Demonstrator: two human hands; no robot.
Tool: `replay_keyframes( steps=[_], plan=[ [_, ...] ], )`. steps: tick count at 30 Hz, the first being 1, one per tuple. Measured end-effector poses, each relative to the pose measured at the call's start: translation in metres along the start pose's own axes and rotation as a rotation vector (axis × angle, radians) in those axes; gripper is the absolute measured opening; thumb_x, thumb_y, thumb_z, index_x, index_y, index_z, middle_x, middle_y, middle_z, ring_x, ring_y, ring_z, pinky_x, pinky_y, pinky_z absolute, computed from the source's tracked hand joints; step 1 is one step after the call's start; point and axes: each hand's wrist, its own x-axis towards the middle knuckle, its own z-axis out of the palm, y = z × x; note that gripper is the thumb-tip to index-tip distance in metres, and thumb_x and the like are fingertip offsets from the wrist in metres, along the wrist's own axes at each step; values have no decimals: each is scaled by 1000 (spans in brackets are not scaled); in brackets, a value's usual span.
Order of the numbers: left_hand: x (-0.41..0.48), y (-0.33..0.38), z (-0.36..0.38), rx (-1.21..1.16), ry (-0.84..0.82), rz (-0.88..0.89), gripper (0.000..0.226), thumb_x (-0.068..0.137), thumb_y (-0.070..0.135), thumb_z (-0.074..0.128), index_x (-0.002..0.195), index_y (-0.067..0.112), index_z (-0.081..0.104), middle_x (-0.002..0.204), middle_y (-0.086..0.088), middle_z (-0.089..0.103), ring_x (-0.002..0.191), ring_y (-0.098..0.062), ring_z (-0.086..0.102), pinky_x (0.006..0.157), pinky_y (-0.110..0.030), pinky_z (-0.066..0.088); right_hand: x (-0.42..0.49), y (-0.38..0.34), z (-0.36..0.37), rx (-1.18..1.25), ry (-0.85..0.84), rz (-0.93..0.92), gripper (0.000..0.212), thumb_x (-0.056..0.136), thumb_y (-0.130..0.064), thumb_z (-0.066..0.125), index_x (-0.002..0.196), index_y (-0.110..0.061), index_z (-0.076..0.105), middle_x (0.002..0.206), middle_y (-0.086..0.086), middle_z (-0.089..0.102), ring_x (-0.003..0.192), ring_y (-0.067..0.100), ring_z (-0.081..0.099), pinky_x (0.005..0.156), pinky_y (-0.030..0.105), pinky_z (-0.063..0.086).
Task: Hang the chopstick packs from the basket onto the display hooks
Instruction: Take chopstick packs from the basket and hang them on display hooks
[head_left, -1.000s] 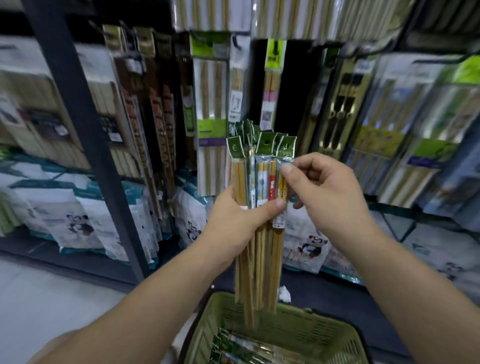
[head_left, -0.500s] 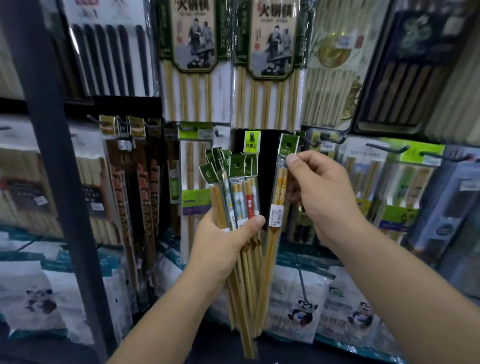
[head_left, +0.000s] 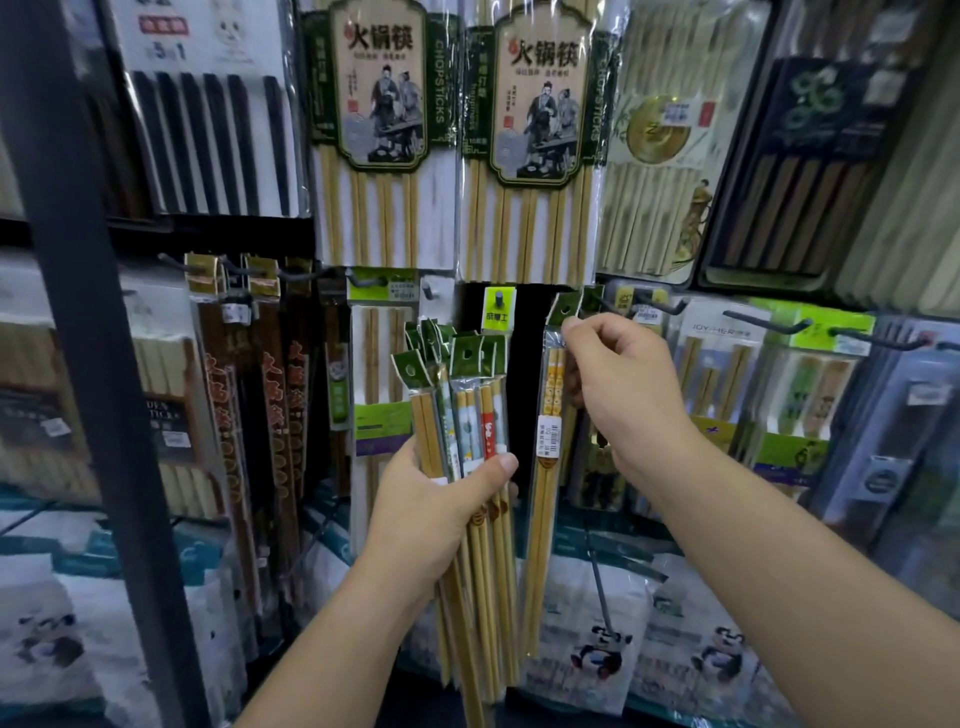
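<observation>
Chopstick pack (head_left: 549, 441) (single, green-topped) hangs pinched in right hand (head_left: 618, 384); left hand (head_left: 428, 501) grips a bundle (head_left: 465, 410).

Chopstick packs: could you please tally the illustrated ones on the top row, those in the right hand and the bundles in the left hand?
illustrated packs: 2
pack in right hand: 1
bundle in left hand: 1
Total: 4
</observation>
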Motion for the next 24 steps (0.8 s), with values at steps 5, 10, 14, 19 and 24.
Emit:
replay_keyframes(
  steps=[5, 10, 14, 19, 24],
  plan=[
    [2, -1, -2, 1, -18, 19, 48, 79, 26, 90, 118, 20, 63, 92, -1, 82, 84, -21, 80, 76, -40, 65, 5, 2, 1, 8, 3, -18, 32, 102, -33, 58, 74, -19, 63, 64, -4, 51, 64, 13, 48, 68, 35, 44],
    [1, -3, 0, 36, 6, 17, 50, 73, 35, 94, 112, 25, 65, 94, 4, 81, 88, -18, 79, 86, -44, 59, 3, 1, 1, 26, -10, -76, 34, 103, -32, 57, 71, -23, 62, 61, -9, 51, 62, 10, 48, 69, 32, 43],
    [0, -3, 0, 7, -18, 0, 45, 79, 26, 90, 114, 22, 64, 94, -1, 82, 86, -23, 80, 87, -48, 61, 3, 1, 2, 8, 14, -62, 35, 102, -28, 58, 69, -18, 59, 60, -7, 46, 60, 10, 45, 66, 31, 41],
    [0, 1, -5, -23, -14, 3, 49, 79, 23, 89, 118, 18, 61, 90, -5, 81, 83, -25, 80, 72, -41, 66, 5, 5, 3, -2, 15, -35, 35, 101, -26, 57, 68, -17, 54, 52, -13, 40, 52, 7, 39, 61, 27, 38],
    [0, 5, -7, -26, -24, -2, 63, 77, 27, 90, 128, 13, 56, 90, -7, 81, 85, -25, 80, 80, -46, 65, 10, 12, 8, -67, 46, -56, 37, 103, -31, 56, 68, -19, 54, 47, -15, 42, 47, 1, 39, 60, 27, 40]
  ],
)
